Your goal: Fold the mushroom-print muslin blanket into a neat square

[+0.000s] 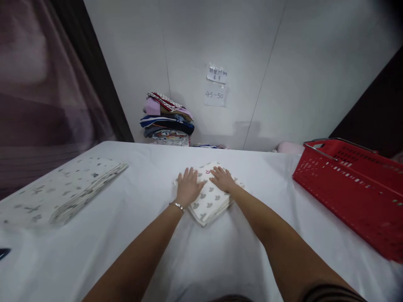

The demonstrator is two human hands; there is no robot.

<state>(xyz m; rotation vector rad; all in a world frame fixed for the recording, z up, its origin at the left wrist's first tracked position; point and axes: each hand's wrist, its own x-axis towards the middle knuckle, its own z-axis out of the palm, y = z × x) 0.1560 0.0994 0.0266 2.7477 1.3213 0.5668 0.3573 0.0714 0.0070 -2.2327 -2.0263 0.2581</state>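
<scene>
A white cloth with grey printed shapes (208, 201), folded into a thick square, lies turned cornerwise on the white-covered table (151, 251). A small red mark shows near its far corner. My left hand (189, 186) rests flat on its left side, fingers spread, with a silver bracelet on the wrist. On the upper right side of the same cloth my right hand (223, 179) is laid palm down, its fingers stretched out. Neither hand grips the fabric; both press on top of it.
A larger folded white patterned cloth (63, 188) lies at the left. At the right stands a red plastic basket (343, 197) with metal handles. Behind the table, a stack of folded fabrics (168, 119) leans near the wall, where paper signs (215, 95) hang. A dark object (4, 253) sits at the left edge.
</scene>
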